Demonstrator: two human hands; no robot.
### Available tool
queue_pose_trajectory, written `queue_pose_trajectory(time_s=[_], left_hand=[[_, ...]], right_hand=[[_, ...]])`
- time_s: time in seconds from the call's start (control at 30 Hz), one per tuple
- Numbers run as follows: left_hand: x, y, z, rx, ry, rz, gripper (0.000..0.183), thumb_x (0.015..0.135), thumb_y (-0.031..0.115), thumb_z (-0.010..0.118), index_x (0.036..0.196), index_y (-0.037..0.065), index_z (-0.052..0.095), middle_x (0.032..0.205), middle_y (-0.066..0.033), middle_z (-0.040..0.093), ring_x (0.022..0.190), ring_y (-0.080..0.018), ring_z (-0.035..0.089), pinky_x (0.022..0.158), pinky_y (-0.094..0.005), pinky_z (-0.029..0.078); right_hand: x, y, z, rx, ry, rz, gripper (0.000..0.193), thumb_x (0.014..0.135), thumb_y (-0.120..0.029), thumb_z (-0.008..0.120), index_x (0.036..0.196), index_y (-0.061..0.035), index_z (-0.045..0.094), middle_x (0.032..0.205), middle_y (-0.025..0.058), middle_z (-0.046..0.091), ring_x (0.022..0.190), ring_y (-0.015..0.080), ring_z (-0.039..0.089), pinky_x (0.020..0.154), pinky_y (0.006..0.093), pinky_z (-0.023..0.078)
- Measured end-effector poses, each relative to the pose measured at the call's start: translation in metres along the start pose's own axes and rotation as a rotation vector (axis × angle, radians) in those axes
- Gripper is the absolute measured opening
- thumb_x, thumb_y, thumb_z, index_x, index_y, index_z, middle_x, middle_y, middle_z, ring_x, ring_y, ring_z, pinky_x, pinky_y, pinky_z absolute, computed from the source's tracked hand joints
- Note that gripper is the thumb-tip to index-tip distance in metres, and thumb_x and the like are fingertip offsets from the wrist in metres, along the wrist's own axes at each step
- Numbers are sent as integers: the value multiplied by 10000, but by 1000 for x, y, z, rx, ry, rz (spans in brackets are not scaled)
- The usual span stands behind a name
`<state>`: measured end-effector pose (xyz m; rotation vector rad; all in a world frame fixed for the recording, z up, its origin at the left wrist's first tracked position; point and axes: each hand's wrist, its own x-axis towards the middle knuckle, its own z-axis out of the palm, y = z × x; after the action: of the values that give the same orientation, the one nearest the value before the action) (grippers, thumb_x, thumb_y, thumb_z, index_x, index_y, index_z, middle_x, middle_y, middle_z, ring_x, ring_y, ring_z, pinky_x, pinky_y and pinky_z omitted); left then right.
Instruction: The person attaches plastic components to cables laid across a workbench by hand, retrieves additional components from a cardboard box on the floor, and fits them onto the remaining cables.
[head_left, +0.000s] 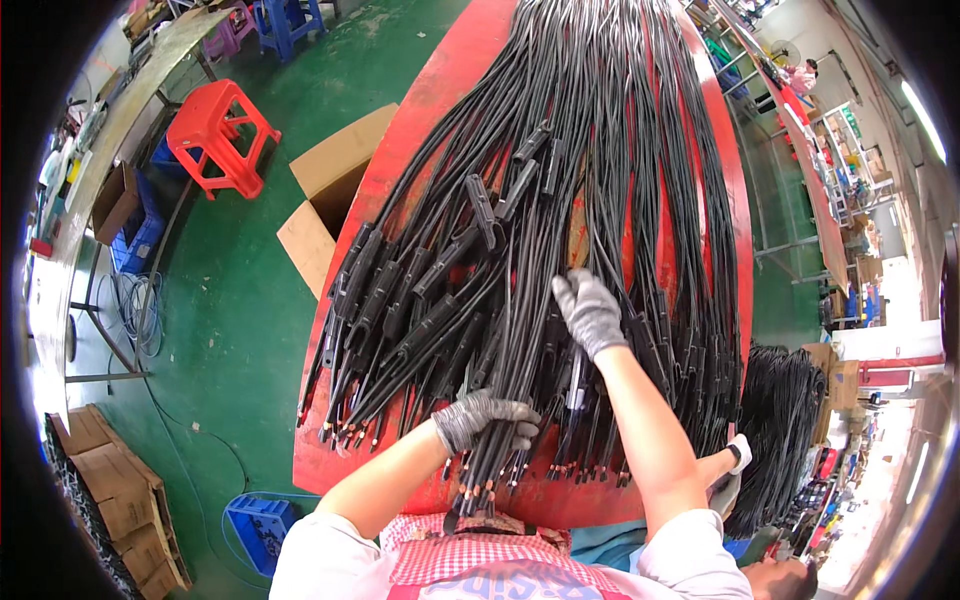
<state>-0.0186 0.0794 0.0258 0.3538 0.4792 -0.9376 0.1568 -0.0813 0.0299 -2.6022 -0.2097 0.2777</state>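
Many long black cables run down the red table toward me, with black rectangular housings along their near parts. My left hand, in a grey glove, is closed around a bundle of cables near the front edge. The bundle's stripped, copper-coloured ends stick out below my fist. My right hand, also gloved in grey, lies over the cables right of the bundle. Its fingers point away from me, slightly apart, and I see nothing held in them. Several loose housings rest on top of the cables farther up.
The red table narrows away from me. An open cardboard box stands against its left side, and a red stool is beyond. At right, a co-worker's gloved hand is close to the table and a black cable coil.
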Motion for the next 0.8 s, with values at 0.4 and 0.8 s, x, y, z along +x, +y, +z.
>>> queue_pose_trajectory(time_s=[0.4,0.8], left_hand=[[7,-13,-13,131,4,63,340,740,89,640,1031,-50,534,935,-143,617,882,-235,606,790,-361,498],[9,2,-28,-12,-109,-160,488,728,266,682,1096,0,503,957,-119,598,877,-223,595,781,-355,497]], right_hand=[[194,-61,59,60,5,439,849,641,-359,732,1272,-11,284,1164,249,485,1084,341,492,928,372,403],[243,-11,-30,168,-316,201,487,631,-162,706,1058,-9,528,918,128,591,865,198,569,762,358,454]])
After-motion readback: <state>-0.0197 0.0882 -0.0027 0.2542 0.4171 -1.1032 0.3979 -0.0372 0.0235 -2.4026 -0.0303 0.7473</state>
